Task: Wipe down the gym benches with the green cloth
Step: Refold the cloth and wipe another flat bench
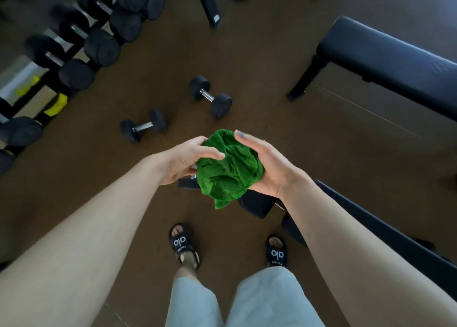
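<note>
The cloth [230,168] is bunched into a loose green wad, held in mid-air between both hands, above the floor [284,133] and in front of the person's feet. No clear long axis; it's a crumpled ball w/ a tail hanging off the lower edge.

The right hand [264,164] cups it from the right and beneath, palm facing in, fingers mostly straight along the wad's far side, thumb side up. The left hand [184,159] comes in from the left, fingers curled onto the cloth's upper-left edge, thumb laid across the front. So the cloth sits between the palms, both touching it, neither squeezing hard as far as I can tell.

The relation that matters: the nearest bench [385,230] runs along the person's right side, just under and behind the right forearm, so the right hand is the closer one for wiping it. A 2nd bench [395,62] stands further off, ahead-right, well apart from the hands. Cloth touches neither yet; probably still being gathered or refolded.

Dumbbells [210,96] lie on the floor ahead; a rack [81,54] of them at left.
</note>
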`<state>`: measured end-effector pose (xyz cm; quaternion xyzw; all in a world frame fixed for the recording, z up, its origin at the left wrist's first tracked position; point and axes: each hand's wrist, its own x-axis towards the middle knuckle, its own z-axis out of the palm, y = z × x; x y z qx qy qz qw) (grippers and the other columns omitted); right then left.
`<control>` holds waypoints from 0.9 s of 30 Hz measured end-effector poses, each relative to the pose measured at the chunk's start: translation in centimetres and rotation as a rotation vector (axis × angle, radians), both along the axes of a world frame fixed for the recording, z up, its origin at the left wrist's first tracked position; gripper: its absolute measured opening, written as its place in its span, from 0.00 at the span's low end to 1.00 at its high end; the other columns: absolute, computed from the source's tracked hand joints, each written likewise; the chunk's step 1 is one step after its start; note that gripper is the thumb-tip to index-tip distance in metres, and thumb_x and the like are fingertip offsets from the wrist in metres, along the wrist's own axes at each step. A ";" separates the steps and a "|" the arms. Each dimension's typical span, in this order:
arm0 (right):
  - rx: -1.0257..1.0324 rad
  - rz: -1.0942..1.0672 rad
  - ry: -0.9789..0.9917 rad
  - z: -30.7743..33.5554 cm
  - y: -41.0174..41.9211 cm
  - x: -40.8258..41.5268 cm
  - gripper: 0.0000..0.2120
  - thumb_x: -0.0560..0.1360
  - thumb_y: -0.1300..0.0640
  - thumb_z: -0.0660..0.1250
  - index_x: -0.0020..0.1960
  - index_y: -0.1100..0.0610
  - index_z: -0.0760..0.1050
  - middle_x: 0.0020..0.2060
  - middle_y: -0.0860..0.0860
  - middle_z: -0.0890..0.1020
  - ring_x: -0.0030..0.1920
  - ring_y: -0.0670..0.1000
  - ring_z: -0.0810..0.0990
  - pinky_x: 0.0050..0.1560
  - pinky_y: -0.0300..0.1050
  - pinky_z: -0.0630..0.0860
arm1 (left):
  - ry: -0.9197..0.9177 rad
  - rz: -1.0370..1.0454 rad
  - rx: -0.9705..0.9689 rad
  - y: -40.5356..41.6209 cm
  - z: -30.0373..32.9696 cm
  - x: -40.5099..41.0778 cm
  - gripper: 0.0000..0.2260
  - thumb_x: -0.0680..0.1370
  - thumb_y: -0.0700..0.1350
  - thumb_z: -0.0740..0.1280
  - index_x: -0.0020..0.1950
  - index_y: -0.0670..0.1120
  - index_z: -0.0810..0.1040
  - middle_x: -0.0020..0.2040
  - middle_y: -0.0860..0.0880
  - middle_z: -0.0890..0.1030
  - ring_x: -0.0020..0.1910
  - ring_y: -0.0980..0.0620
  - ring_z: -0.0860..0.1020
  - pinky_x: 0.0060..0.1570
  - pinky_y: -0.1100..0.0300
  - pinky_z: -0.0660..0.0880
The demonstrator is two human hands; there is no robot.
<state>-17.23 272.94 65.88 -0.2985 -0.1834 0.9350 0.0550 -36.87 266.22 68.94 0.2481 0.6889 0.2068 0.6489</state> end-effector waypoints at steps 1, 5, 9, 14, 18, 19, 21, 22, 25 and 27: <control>0.038 0.009 -0.033 0.2 -0.3 -0.9 0.25 0.81 0.50 0.68 0.75 0.60 0.72 0.70 0.62 0.77 0.71 0.63 0.76 0.76 0.65 0.66 | -0.001 -0.007 0.010 -0.1 0.0 -1.2 0.17 0.78 0.48 0.73 0.66 0.49 0.77 0.58 0.48 0.86 0.59 0.48 0.85 0.68 0.46 0.76; 0.136 -0.058 -0.203 0.9 -1.6 -5.9 0.17 0.82 0.62 0.65 0.69 0.58 0.77 0.62 0.59 0.84 0.63 0.60 0.83 0.67 0.60 0.76 | 0.061 -0.125 0.064 0.3 0.0 -6.8 0.14 0.81 0.51 0.71 0.64 0.47 0.77 0.58 0.49 0.86 0.57 0.50 0.85 0.66 0.44 0.78; 0.235 -0.130 -0.346 1.6 -2.1 -11.4 0.18 0.80 0.67 0.64 0.69 0.57 0.78 0.60 0.57 0.85 0.60 0.59 0.85 0.67 0.62 0.77 | 0.125 -0.239 0.099 0.9 1.4 -12.8 0.12 0.81 0.50 0.71 0.62 0.47 0.77 0.58 0.48 0.86 0.55 0.49 0.86 0.59 0.45 0.82; 0.290 -0.246 -0.435 4.3 -1.5 -14.7 0.17 0.80 0.68 0.65 0.66 0.58 0.79 0.57 0.57 0.87 0.57 0.58 0.86 0.59 0.58 0.82 | 0.090 -0.360 0.146 3.1 4.0 -16.5 0.14 0.79 0.38 0.71 0.62 0.50 0.76 0.59 0.46 0.84 0.56 0.49 0.85 0.54 0.51 0.83; 0.266 -0.339 -0.456 5.2 0.3 -14.7 0.15 0.81 0.68 0.64 0.65 0.59 0.79 0.56 0.58 0.87 0.56 0.58 0.87 0.59 0.57 0.82 | 0.108 -0.523 0.160 6.4 5.3 -17.3 0.20 0.74 0.31 0.71 0.63 0.47 0.76 0.59 0.43 0.84 0.57 0.44 0.84 0.59 0.46 0.82; 0.263 -0.350 -0.454 5.2 1.0 -14.7 0.15 0.81 0.68 0.64 0.65 0.59 0.79 0.56 0.58 0.87 0.56 0.58 0.87 0.59 0.57 0.82 | 0.123 -0.540 0.167 7.4 5.5 -17.3 0.19 0.74 0.32 0.71 0.62 0.47 0.76 0.59 0.43 0.84 0.57 0.44 0.84 0.60 0.46 0.82; 0.273 -0.355 -0.447 5.4 2.6 -14.7 0.14 0.82 0.66 0.63 0.65 0.59 0.79 0.57 0.57 0.86 0.57 0.58 0.86 0.61 0.57 0.81 | 0.146 -0.542 0.182 9.4 5.8 -17.1 0.16 0.77 0.36 0.71 0.63 0.47 0.77 0.59 0.45 0.84 0.58 0.47 0.84 0.59 0.50 0.82; 0.278 -0.350 -0.444 5.6 3.5 -14.7 0.14 0.82 0.65 0.63 0.65 0.58 0.79 0.57 0.57 0.87 0.57 0.57 0.86 0.61 0.57 0.81 | 0.150 -0.538 0.187 10.3 6.0 -17.1 0.14 0.79 0.39 0.71 0.65 0.48 0.77 0.59 0.47 0.84 0.57 0.49 0.84 0.58 0.53 0.82; 0.311 -0.327 -0.449 6.2 6.6 -14.7 0.13 0.84 0.62 0.62 0.66 0.58 0.79 0.57 0.57 0.86 0.58 0.57 0.86 0.64 0.58 0.79 | 0.158 -0.524 0.211 13.3 6.6 -17.0 0.11 0.83 0.46 0.68 0.66 0.49 0.78 0.60 0.49 0.85 0.56 0.53 0.85 0.58 0.55 0.82; 0.321 -0.350 -0.453 7.0 8.9 -14.9 0.12 0.85 0.60 0.62 0.66 0.59 0.79 0.58 0.57 0.86 0.59 0.57 0.86 0.66 0.58 0.78 | 0.148 -0.488 0.214 15.3 7.2 -16.9 0.11 0.86 0.48 0.64 0.66 0.49 0.78 0.60 0.49 0.85 0.56 0.53 0.85 0.58 0.56 0.82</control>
